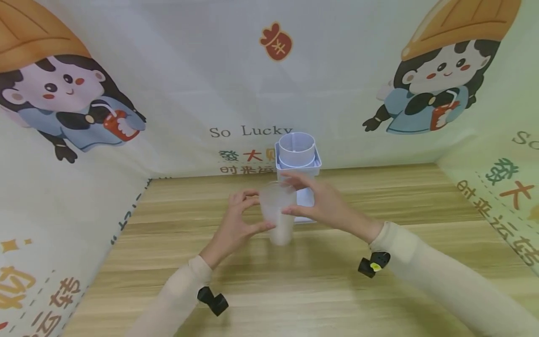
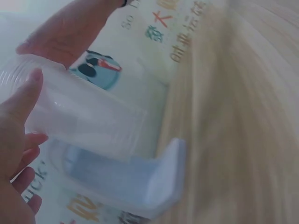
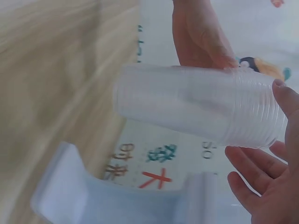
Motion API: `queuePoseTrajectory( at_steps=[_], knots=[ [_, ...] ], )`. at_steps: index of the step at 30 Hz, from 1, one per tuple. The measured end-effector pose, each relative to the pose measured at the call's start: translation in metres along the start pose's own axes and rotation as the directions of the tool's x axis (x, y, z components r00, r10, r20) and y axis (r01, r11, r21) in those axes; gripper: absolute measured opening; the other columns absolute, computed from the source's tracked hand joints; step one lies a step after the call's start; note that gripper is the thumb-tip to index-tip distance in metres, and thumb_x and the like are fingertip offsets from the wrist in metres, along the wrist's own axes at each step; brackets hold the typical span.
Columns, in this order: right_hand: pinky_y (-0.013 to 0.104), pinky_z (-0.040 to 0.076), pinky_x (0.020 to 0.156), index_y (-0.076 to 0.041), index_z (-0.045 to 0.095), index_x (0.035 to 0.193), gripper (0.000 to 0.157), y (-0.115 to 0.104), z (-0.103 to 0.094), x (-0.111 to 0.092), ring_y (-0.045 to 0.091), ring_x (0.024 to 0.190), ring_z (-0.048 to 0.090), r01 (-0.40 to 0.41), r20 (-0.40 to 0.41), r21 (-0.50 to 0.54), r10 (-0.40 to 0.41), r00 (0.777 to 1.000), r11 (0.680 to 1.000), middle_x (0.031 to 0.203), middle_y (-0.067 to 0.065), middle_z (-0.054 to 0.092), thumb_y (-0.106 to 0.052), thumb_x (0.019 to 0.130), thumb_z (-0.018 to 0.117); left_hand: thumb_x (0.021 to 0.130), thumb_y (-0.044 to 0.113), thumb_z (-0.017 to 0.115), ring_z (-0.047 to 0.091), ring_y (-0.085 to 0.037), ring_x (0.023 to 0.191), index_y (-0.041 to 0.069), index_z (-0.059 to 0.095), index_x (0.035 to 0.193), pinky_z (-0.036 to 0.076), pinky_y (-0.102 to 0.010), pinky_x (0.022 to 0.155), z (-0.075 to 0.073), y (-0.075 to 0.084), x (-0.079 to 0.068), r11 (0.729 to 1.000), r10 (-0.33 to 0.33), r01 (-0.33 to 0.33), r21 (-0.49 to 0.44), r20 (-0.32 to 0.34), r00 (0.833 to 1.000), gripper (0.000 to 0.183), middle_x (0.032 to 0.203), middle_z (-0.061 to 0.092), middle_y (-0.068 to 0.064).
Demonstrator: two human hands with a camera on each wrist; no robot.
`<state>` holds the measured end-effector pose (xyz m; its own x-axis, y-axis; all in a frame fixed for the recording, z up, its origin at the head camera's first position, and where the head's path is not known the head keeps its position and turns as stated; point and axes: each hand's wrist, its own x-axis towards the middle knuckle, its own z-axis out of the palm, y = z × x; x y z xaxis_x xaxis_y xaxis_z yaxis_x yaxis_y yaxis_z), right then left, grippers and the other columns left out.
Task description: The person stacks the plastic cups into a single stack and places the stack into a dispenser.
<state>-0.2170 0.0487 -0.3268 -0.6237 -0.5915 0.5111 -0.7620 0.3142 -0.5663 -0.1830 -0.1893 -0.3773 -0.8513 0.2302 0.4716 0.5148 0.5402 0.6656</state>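
Both hands hold a stack of clear plastic cups (image 1: 281,217) upright, mouths up, in front of a pale holder with a round tube on top (image 1: 297,150). My left hand (image 1: 236,222) grips the stack from the left, its thumb on the near side. From the right, my right hand (image 1: 317,199) has thumb and fingers round the upper part near the rims. In the right wrist view, several ridged rims of the nested cups (image 3: 254,107) sit between the thumb and fingers. The left wrist view shows the left thumb (image 2: 30,91) lying against the cup wall.
The holder's base (image 1: 305,201) stands on the wood-grain table (image 1: 278,285) near the back wall cloth (image 1: 181,117), which is printed with cartoon figures and lettering. Similar cloth rises along the left and right sides. A small black camera is strapped at each wrist.
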Motion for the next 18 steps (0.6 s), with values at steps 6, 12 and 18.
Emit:
queuePoseTrajectory(
  at_steps=[6, 12, 18],
  knots=[
    [0.047, 0.049, 0.103, -0.01, 0.05, 0.141, 0.074, -0.021, -0.034, 0.016, 0.024, 0.108, 0.069, 0.024, -0.063, -0.032, -0.026, 0.998, 0.999, 0.12, 0.008, 0.072, -0.02, 0.076, 0.085, 0.07, 0.017, 0.088, 0.037, -0.028, 0.126, 0.008, 0.073, 0.112, 0.031, -0.049, 0.105, -0.018, 0.03, 0.027, 0.999, 0.039, -0.04, -0.017, -0.028, 0.999, 0.045, 0.133, 0.056, -0.01],
    [0.044, 0.05, 0.1, -0.015, 0.051, 0.142, 0.073, -0.039, -0.065, 0.034, 0.022, 0.108, 0.068, -0.006, -0.109, -0.058, -0.001, 0.994, 0.998, 0.123, 0.006, 0.071, -0.023, 0.077, 0.085, 0.074, 0.023, 0.086, 0.034, -0.027, 0.132, 0.009, 0.073, 0.114, 0.032, -0.05, 0.108, -0.036, 0.059, 0.055, 0.999, 0.035, -0.035, 0.018, -0.028, 0.999, 0.044, 0.136, 0.055, -0.007],
    [0.038, 0.05, 0.099, -0.017, 0.051, 0.142, 0.071, -0.05, -0.092, 0.052, 0.018, 0.107, 0.068, -0.013, -0.171, -0.072, 0.001, 0.985, 0.997, 0.122, 0.005, 0.072, -0.03, 0.08, 0.083, 0.077, 0.028, 0.082, 0.04, -0.027, 0.131, 0.008, 0.073, 0.115, 0.033, -0.049, 0.106, -0.048, 0.078, 0.085, 0.997, 0.076, -0.074, 0.03, -0.058, 0.995, 0.044, 0.134, 0.057, -0.007]
  ],
)
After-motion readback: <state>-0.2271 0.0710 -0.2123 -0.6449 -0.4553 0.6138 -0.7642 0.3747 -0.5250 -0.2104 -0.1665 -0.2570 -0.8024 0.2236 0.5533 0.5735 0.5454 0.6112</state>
